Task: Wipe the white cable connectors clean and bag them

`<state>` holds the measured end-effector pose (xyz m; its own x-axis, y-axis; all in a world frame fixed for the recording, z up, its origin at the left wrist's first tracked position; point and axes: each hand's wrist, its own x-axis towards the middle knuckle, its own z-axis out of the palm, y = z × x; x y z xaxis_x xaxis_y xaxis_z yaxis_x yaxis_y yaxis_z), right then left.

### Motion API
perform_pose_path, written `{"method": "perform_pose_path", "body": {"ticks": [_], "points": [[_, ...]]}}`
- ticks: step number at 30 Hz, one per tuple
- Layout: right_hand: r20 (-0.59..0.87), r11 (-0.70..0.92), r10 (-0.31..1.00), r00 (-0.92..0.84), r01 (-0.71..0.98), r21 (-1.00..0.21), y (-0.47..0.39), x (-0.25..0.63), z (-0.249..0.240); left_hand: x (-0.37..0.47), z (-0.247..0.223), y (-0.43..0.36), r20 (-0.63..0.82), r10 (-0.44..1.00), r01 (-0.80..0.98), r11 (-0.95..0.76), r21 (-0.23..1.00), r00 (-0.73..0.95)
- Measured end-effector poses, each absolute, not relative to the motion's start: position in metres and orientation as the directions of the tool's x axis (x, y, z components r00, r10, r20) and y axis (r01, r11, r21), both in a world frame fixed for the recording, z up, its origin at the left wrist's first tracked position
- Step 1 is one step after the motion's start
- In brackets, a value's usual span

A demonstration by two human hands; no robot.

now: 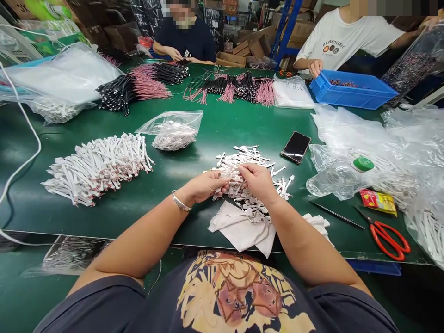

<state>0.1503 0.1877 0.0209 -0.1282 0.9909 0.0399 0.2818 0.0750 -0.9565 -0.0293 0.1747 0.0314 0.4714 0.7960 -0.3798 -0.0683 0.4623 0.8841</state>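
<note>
Over a loose pile of short white connector cables (256, 159), my two hands meet with their fingertips close together. My left hand (204, 186), with a silver bracelet at the wrist, is closed in a pinch on a white connector cable. My right hand (258, 182) pinches at the same small white piece from the other side; its exact shape is partly hidden by my fingers. A white cloth (239, 226) lies partly under the near side of the pile. To the left is a large, neatly stacked heap of white cables (100, 169).
A clear bag of white cables (175, 134) lies beyond my hands. Rightward are a phone (296, 147), plastic bottle (342, 175), tweezers (336, 215) and red-handled scissors (386, 238). Black and pink wire bundles (149, 83) and a blue bin (350, 95) stand near two co-workers.
</note>
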Motion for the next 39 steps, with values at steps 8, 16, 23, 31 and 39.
{"method": "perform_pose_path", "body": {"ticks": [8,16,23,31,39], "points": [[-0.009,0.006,0.998,-0.059,0.24,-0.971,0.187,0.152,0.027,-0.029,0.033,0.172,-0.402,0.805,-0.14,0.501,0.854,0.436],[-0.043,-0.044,0.999,0.01,0.204,-0.978,0.191,0.16,0.03,-0.027,0.031,0.171,-0.394,0.847,-0.305,0.504,0.808,0.358],[0.655,0.456,0.746,-0.125,0.812,-0.364,0.177,0.166,0.036,-0.022,0.031,0.17,-0.426,0.862,-0.417,0.506,0.755,0.274],[0.474,0.758,0.581,-0.661,0.652,-0.019,0.152,0.137,0.032,-0.014,0.03,0.167,-0.419,0.861,-0.541,0.508,0.67,0.289],[0.537,0.82,0.48,-0.693,0.572,0.005,0.15,0.138,0.027,-0.018,0.028,0.171,-0.424,0.849,-0.57,0.527,0.631,0.315]]}}
